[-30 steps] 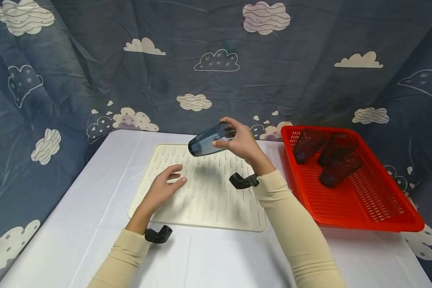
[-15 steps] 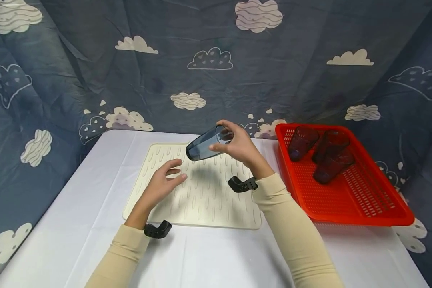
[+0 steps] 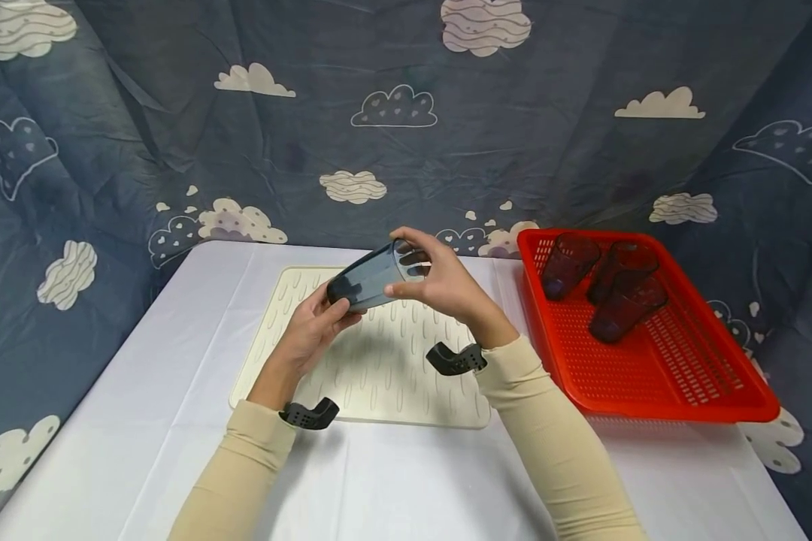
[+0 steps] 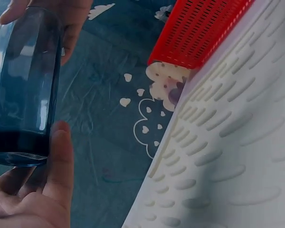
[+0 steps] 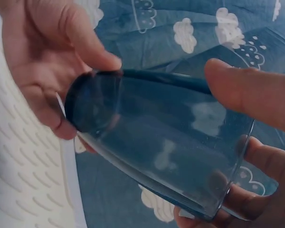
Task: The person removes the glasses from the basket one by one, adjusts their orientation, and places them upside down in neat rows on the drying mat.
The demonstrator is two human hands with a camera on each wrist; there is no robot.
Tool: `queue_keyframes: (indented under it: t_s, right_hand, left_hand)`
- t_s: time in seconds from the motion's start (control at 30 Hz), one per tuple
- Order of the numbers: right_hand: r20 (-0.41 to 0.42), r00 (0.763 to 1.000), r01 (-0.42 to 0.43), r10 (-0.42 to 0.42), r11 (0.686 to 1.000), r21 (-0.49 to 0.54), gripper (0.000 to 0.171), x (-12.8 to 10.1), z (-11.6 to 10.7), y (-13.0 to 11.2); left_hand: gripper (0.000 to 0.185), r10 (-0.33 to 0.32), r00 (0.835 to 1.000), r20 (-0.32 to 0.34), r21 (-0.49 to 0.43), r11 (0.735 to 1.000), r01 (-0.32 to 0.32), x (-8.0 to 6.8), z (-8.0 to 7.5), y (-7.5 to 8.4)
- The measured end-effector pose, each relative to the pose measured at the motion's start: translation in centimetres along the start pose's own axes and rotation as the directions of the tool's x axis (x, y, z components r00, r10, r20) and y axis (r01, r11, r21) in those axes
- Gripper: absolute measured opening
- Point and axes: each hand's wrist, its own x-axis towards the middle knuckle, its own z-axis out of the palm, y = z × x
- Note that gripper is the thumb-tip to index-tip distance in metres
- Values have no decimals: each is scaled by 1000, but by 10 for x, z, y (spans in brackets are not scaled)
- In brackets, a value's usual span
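A blue-grey see-through tumbler [image 3: 364, 282] lies on its side in the air above a cream ribbed mat [image 3: 392, 379]. My right hand [image 3: 428, 276] grips its open rim end, thumb on top and fingers underneath. My left hand [image 3: 330, 319] pinches the closed base end from below and the left. In the right wrist view the tumbler [image 5: 161, 147] fills the frame, with my left hand [image 5: 42, 66] round its base. The left wrist view shows the tumbler [image 4: 23, 85] against my left thumb [image 4: 57, 171].
A red slotted basket [image 3: 656, 379] stands to the right of the mat and holds three dark tumblers [image 3: 612, 289] lying on their sides. A white cloth covers the table [image 3: 406, 481]. A blue cloud-print curtain [image 3: 406, 135] hangs close behind.
My left hand has risen off the mat and taken hold of the tumbler's base. My right hand has carried the tumbler slightly left and down to meet it.
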Motion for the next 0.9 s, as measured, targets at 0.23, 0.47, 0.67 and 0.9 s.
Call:
queue_keyframes:
  t_s: [0.23, 0.47, 0.67, 0.9]
  right_hand:
    - [31, 999, 25, -24, 999, -30, 71, 2, 7, 4]
    - [82, 996, 51, -40, 989, -138, 71, 0, 6, 8]
    - [119, 993, 22, -7, 992, -127, 74, -4, 1, 14]
    - [163, 986, 4, 12, 996, -93, 77, -6, 4, 27]
  left_hand:
    - [62, -7, 1000, -19, -44, 999, 6, -5, -5, -2]
    - [58, -15, 998, -64, -5, 1000, 14, -7, -6, -1]
    - [57, -4, 998, -66, 96, 995, 10, -10, -7, 5]
    - [67, -9, 994, -110, 269, 962, 38, -11, -9, 15]
